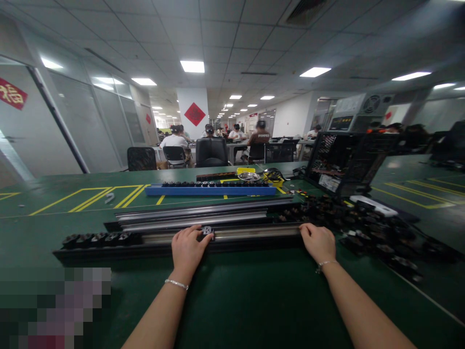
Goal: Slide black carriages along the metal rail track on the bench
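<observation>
A long black rail [254, 232] with a shiny metal channel lies across the green table in front of me. My left hand [189, 248] pinches a small black part with a silvery face [207, 231] between thumb and fingers, at about the middle of the channel. Near the rail's right end, my right hand [318, 241] has its fingers closed on the edge. Several similar black parts [98, 239] sit in a row in the left end of the channel. Behind it lie further empty metal-lined rails [192, 219].
A blue rail [210, 190] carrying a row of black parts lies farther back. Loose black parts [363, 225] are heaped at the right, below an open computer case [348, 162]. A metal dish [249, 177] stands at the back. People sit at tables beyond.
</observation>
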The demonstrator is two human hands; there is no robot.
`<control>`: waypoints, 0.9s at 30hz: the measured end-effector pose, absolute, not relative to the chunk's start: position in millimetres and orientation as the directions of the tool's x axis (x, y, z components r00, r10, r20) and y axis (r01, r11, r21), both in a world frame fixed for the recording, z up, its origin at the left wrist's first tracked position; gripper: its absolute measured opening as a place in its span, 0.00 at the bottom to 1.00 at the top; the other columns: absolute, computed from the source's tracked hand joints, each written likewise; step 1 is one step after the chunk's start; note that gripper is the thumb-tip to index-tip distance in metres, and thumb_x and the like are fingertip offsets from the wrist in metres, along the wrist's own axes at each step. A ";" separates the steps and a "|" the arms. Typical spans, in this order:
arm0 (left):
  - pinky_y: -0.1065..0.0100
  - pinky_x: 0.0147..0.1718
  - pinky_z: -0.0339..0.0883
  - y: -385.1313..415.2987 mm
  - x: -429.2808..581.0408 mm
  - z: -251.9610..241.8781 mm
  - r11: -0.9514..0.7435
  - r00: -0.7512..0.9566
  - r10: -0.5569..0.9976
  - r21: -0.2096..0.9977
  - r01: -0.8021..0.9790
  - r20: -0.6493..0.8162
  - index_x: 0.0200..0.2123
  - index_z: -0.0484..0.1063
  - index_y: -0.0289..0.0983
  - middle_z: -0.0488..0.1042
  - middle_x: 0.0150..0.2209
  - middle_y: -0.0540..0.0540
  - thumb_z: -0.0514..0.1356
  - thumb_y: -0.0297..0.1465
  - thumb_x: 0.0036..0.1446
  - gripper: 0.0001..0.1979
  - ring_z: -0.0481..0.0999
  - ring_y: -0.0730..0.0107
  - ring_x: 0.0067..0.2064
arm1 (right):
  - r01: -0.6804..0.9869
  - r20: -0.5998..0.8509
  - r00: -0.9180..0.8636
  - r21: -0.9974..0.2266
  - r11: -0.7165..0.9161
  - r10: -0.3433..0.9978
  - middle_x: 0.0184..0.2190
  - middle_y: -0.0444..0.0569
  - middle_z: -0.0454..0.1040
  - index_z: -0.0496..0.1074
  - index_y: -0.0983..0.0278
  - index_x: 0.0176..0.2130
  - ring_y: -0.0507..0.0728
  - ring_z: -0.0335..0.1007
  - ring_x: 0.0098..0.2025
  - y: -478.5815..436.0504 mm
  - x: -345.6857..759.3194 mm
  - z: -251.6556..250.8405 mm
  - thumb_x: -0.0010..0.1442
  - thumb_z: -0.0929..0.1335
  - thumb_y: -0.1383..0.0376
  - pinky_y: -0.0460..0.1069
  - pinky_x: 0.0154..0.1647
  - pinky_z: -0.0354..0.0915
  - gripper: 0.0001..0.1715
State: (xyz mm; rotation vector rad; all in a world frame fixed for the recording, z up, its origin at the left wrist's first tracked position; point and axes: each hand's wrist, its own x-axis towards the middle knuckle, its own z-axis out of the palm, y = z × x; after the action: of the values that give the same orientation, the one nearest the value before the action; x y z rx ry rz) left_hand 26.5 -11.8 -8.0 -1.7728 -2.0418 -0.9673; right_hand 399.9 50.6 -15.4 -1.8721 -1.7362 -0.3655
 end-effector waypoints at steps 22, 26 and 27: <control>0.54 0.52 0.56 -14.2 34.0 0.0 -0.063 -0.119 0.827 0.302 0.951 0.550 0.31 0.78 0.45 0.77 0.44 0.50 0.54 0.46 0.54 0.16 0.68 0.58 0.53 | 0.972 0.543 0.126 -0.235 0.006 0.830 0.26 0.48 0.75 0.76 0.60 0.32 0.55 0.67 0.31 51.0 400.7 -15.1 0.58 0.58 0.63 0.51 0.39 0.53 0.19; 0.54 0.52 0.57 -14.0 33.8 -0.4 -0.068 -0.108 0.826 0.288 0.955 0.554 0.31 0.78 0.46 0.77 0.44 0.51 0.54 0.45 0.54 0.15 0.68 0.58 0.53 | 0.974 0.545 0.126 -0.227 0.002 0.829 0.27 0.48 0.76 0.77 0.60 0.32 0.55 0.67 0.32 49.9 399.7 -14.4 0.58 0.58 0.63 0.50 0.38 0.53 0.19; 0.54 0.51 0.57 -13.8 34.1 -0.9 -0.074 -0.101 0.825 0.284 0.956 0.555 0.32 0.78 0.46 0.77 0.44 0.51 0.55 0.45 0.54 0.15 0.68 0.58 0.53 | 0.974 0.545 0.125 -0.225 0.001 0.829 0.27 0.48 0.76 0.77 0.61 0.32 0.56 0.67 0.32 49.7 399.6 -14.3 0.58 0.58 0.64 0.50 0.39 0.53 0.19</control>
State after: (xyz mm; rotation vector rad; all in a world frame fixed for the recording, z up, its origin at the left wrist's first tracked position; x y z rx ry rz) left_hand 34.1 -13.8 -0.9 -1.9533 -1.9829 -0.9243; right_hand 399.6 49.7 -14.3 -1.8609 -1.7378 -0.3444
